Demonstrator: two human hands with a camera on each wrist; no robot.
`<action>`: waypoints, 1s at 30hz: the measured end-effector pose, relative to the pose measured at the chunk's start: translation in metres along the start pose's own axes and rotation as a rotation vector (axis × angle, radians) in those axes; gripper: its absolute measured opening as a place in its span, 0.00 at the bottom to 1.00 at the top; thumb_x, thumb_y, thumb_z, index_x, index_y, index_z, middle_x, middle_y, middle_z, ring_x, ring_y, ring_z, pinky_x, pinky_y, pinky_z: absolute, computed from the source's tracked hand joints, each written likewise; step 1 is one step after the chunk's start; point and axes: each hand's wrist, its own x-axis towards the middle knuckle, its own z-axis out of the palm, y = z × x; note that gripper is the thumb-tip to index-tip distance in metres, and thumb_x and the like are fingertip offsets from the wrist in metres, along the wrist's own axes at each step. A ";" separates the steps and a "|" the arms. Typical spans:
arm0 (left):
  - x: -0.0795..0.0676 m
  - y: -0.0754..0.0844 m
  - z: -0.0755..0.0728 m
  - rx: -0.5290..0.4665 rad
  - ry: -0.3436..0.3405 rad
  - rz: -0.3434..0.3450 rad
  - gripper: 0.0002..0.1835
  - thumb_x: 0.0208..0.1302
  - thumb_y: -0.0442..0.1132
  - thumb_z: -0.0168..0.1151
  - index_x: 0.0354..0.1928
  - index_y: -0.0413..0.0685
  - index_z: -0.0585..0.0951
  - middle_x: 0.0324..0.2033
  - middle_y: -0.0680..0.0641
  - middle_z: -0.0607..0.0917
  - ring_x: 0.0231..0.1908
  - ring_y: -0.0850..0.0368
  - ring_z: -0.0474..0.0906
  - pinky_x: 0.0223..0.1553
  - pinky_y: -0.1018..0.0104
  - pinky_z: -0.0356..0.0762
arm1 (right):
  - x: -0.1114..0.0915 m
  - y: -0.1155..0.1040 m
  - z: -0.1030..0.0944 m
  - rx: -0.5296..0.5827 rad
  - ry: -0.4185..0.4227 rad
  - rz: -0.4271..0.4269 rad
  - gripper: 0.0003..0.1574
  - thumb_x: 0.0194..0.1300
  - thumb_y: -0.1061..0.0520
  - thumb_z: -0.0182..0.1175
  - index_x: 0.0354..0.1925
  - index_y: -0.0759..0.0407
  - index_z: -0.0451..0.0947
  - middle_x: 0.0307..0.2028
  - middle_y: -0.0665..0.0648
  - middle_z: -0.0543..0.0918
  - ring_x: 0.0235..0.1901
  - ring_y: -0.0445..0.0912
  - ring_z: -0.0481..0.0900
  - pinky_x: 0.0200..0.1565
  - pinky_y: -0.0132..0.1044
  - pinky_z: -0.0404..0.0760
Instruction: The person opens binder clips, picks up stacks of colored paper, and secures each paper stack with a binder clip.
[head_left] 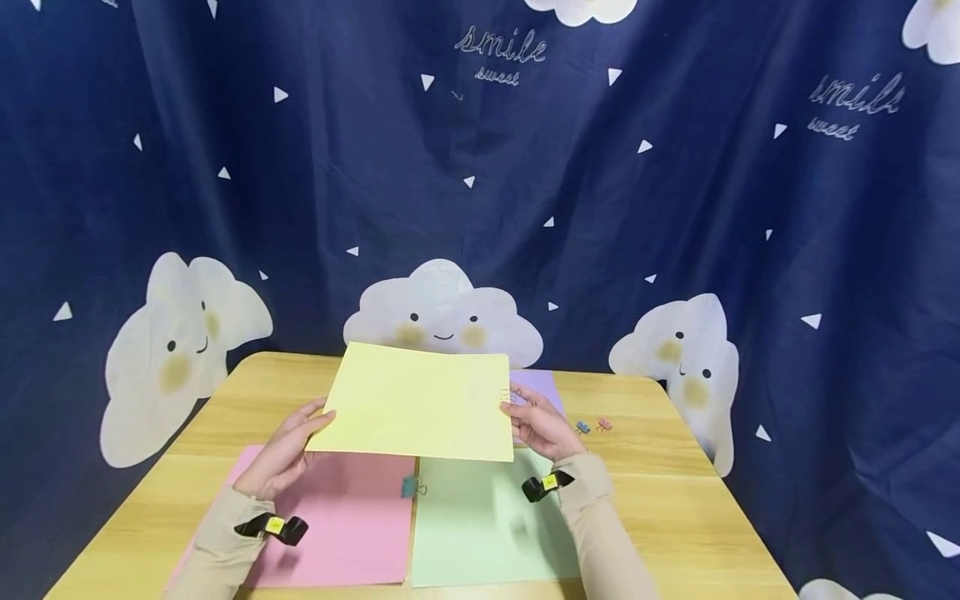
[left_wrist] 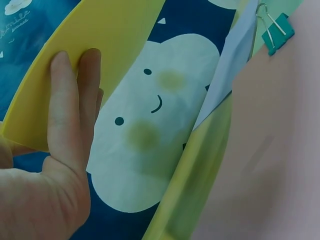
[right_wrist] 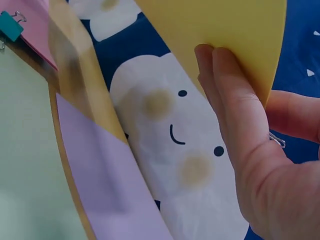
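Observation:
A yellow sheet of paper is held above the table, tilted. At its left edge my left hand pinches it, thumb on top; the left wrist view shows the fingers flat against its underside. My right hand grips the right edge, fingers beneath. Silver wire handles show by the right thumb; the clip body they belong to is hidden. Below lie pink paper and light green paper. A teal binder clip sits on the pink paper's right edge.
Behind the yellow sheet, purple paper lies partly covered. A blue binder clip and a pink binder clip rest on the wooden table to the right. A dark blue cloud-print curtain hangs around the table's far side.

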 end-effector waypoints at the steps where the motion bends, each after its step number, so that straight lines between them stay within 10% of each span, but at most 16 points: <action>1: 0.000 0.002 -0.001 -0.005 -0.002 0.004 0.25 0.82 0.42 0.51 0.72 0.49 0.57 0.44 0.59 0.89 0.42 0.66 0.89 0.41 0.74 0.89 | 0.002 -0.001 0.002 -0.009 0.004 -0.006 0.37 0.79 0.69 0.46 0.79 0.67 0.45 0.43 0.49 0.89 0.40 0.40 0.90 0.46 0.33 0.90; 22: 0.003 0.022 -0.033 -0.031 0.079 0.028 0.38 0.82 0.41 0.50 0.81 0.39 0.42 0.41 0.58 0.87 0.40 0.67 0.87 0.41 0.74 0.89 | 0.043 -0.021 0.039 -0.068 0.047 0.027 0.24 0.79 0.66 0.49 0.69 0.70 0.60 0.38 0.51 0.87 0.37 0.41 0.89 0.42 0.33 0.90; 30: 0.006 0.023 -0.046 -0.059 0.113 0.017 0.35 0.82 0.41 0.50 0.80 0.43 0.46 0.42 0.60 0.86 0.41 0.68 0.86 0.43 0.73 0.89 | 0.049 -0.016 0.044 -0.071 -0.030 0.076 0.35 0.81 0.64 0.47 0.78 0.68 0.49 0.46 0.55 0.86 0.43 0.46 0.89 0.47 0.38 0.90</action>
